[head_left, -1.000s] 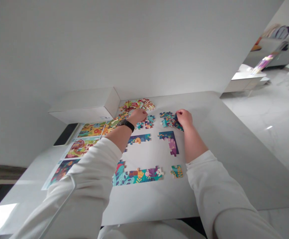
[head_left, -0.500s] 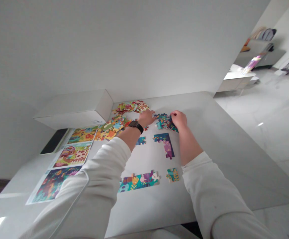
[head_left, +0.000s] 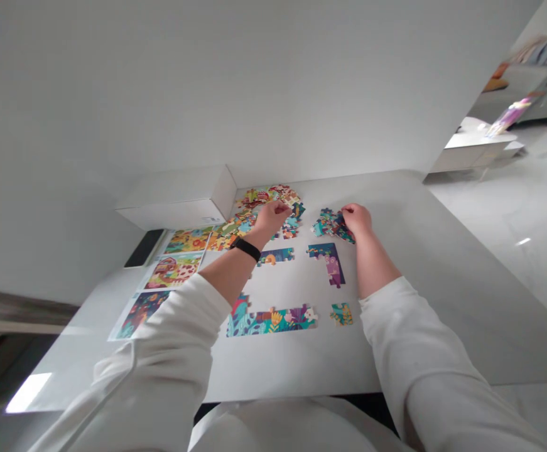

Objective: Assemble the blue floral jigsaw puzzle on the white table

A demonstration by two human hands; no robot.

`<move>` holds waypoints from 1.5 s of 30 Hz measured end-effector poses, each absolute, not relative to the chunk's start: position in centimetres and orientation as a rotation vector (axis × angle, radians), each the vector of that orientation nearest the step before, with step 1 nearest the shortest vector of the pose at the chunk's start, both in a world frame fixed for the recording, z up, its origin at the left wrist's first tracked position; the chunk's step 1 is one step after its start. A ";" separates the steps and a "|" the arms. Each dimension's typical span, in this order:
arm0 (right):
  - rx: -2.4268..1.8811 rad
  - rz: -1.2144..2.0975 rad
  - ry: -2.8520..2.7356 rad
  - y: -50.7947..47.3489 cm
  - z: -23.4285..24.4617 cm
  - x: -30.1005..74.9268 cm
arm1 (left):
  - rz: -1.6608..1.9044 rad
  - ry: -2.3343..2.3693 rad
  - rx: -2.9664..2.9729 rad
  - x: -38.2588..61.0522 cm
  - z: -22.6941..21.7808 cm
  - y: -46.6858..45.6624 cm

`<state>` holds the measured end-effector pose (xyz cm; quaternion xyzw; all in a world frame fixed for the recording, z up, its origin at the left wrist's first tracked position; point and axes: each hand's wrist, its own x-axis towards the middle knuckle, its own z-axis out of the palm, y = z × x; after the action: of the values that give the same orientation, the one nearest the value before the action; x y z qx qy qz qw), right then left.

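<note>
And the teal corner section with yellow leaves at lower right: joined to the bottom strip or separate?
Separate: white tabletop shows between the corner section and the bottom strip.

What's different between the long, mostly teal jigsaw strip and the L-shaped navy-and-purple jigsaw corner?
Colour: the long, mostly teal jigsaw strip shows yellow and purple plants; the L-shaped navy-and-purple jigsaw corner is darker.
Size: the strip stretches wider sideways than the corner.
Place: the strip lies nearer the person; the corner lies farther away.
Both are joined pieces lying flat on the pale, smooth table.
</note>
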<state>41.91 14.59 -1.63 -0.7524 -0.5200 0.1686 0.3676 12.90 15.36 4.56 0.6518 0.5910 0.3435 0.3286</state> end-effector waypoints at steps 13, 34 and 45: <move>-1.323 0.685 -1.228 7.5 7.8 36.6 | 1.135 1.115 1.323 7.4 5.2 1.7; -1.276 1.026 -1.552 -0.4 0.4 30.1 | 1.090 1.083 1.379 9.2 -0.3 -0.3; -1.267 0.768 -1.703 -0.3 -0.4 31.2 | 1.076 1.043 1.233 9.5 -1.0 -0.4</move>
<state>31.24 -0.30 -0.35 -0.5073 -0.6820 0.3073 0.4279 9.47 -0.40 -0.98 0.5243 0.4433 0.4573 0.5652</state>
